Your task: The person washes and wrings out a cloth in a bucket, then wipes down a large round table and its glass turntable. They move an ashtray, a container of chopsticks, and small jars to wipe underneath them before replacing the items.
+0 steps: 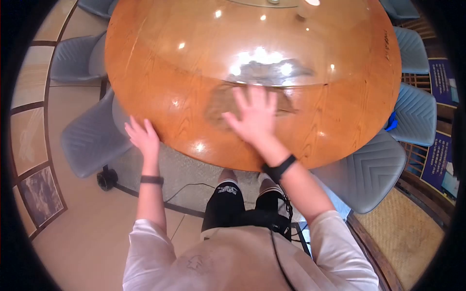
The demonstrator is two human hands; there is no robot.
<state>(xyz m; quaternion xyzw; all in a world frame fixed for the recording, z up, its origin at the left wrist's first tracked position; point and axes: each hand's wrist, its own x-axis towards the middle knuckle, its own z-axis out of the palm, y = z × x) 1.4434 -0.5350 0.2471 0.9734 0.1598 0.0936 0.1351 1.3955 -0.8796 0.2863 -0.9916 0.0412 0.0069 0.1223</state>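
A round wooden table [160,92] with a glass disc [170,29] on top fills the upper middle of the head view. Palm down near its front edge, my right hand [257,114] is open, fingers spread, over a blurred brown cloth-like patch [221,104]. That patch reaches out on both sides of the hand, close to the rim of the glass. My left hand [144,137] is at the table's left front edge, fingers stretched out and holding nothing.
Grey chairs stand around the table, among them one at the left [92,133] and one at the right front [366,169]. Something blue [392,121] lies on a right-hand chair. A thin black cable [187,185] runs along the floor. Blue printed panels [439,167] stand far right.
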